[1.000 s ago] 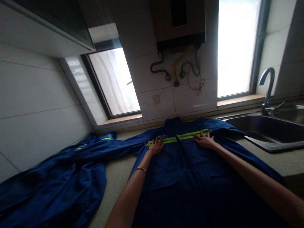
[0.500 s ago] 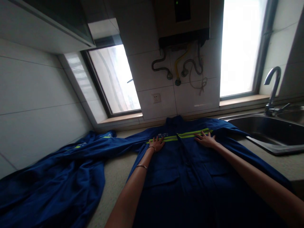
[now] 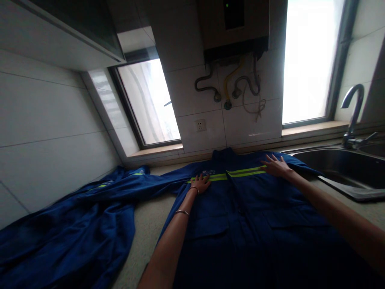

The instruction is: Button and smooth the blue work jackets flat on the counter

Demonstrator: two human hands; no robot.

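A blue work jacket [image 3: 216, 224] with yellow-green reflective stripes lies spread front up on the countertop, its collar towards the wall. My left hand [image 3: 200, 184] rests flat on its chest at the left stripe, just below a small white emblem, fingers apart. At the right end of the stripe, near the shoulder, my right hand [image 3: 275, 165] lies with fingers spread. Neither hand grips the cloth. The jacket's lower part is dark and hard to make out.
Another blue garment [image 3: 90, 224] lies crumpled on the left of the countertop [image 3: 150, 224]. At the right is a steel sink [image 3: 333, 178] with a faucet [image 3: 353, 116]. A water heater [image 3: 234, 28] with pipes hangs on the tiled wall, above a socket [image 3: 200, 125].
My right hand has slid right and away from me along the stripe towards the shoulder. My left hand stays at the left stripe. The view has shifted slightly.
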